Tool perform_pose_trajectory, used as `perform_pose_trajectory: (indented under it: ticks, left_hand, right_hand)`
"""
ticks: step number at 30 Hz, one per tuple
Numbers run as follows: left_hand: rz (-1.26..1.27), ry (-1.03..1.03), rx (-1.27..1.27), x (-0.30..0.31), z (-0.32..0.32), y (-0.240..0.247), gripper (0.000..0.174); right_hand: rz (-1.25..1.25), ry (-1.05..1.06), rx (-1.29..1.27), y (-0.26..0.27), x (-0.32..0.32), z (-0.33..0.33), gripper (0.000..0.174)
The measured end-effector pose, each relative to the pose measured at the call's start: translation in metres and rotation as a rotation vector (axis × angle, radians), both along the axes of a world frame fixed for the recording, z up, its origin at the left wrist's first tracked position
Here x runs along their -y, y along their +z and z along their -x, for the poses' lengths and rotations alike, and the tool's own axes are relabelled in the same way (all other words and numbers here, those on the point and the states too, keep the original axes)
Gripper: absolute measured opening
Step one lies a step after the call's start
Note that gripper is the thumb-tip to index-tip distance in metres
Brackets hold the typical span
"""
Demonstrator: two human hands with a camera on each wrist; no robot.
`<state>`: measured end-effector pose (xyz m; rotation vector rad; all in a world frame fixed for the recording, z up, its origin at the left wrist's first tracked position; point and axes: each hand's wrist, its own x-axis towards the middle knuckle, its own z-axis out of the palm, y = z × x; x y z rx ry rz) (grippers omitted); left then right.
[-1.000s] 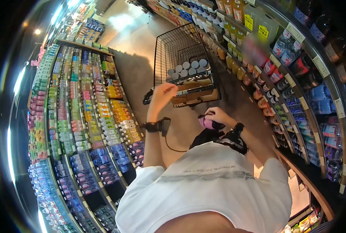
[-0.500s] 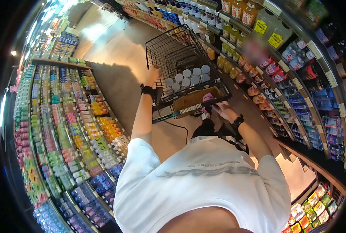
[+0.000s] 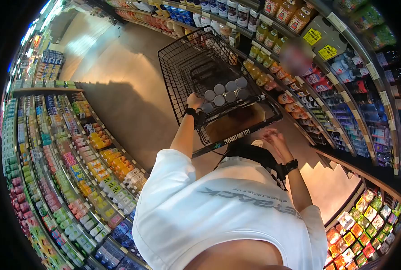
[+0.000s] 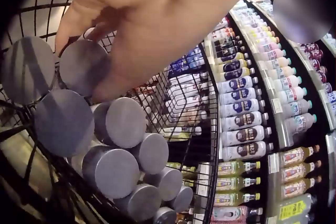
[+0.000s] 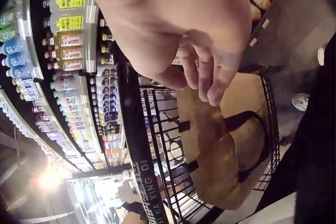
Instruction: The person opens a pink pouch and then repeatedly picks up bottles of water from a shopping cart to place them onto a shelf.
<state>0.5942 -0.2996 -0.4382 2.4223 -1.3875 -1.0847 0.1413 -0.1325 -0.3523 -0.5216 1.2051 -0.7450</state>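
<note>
My left hand (image 3: 194, 101) reaches into the left side of a black wire shopping cart (image 3: 173, 63). In the left wrist view its fingers and thumb curl round a can with a grey lid (image 4: 84, 69), one of several grouped in the basket. The can's side is mostly hidden by the hand and the other lids (image 4: 119, 174). Near the right end of the cart's handle bar (image 3: 241, 137), my right hand (image 3: 276, 140) hangs with loosely bent fingers and holds nothing. Below it in the right wrist view is a brown bag-like thing with a dark strap (image 5: 210, 155).
Drink shelves (image 3: 272, 27) run close along the cart's right side. Another stocked display (image 3: 74, 171) curves along the left. Small colourful packs (image 3: 362, 225) fill a shelf at lower right. Aisle floor (image 3: 115, 76) stretches ahead and left of the cart.
My left hand has moved into the basket, to the cans. My right hand no longer has the pink-purple thing it held, and has drawn back towards my body. The cart appears nearer.
</note>
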Motion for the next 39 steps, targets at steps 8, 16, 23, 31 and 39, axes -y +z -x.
perform_pose_trajectory:
  ticks: [8,16,23,31,39]
  left_hand:
    - [0.034,0.115,-0.175,0.004,-0.019,0.007,0.031]
    - [0.283,0.182,-0.025,0.009,-0.031,0.097,0.032]
    - [0.573,0.168,-0.102,-0.019,0.006,0.244,0.039]
    - [0.902,0.047,-0.373,-0.097,0.138,0.395,0.03]
    - [0.816,-0.405,-0.573,-0.153,0.326,0.469,0.023]
  right_hand:
    - [-0.031,-0.172,0.046,0.0,-0.045,0.03,0.022]
    - [-0.094,-0.163,0.01,0.022,-0.059,0.055,0.027]
    - [0.284,-0.043,-0.453,0.013,-0.054,0.147,0.031]
    - [0.628,-0.125,-0.578,0.186,-0.031,0.143,0.03]
    - [1.15,-0.085,-0.445,0.268,-0.093,0.147,0.086]
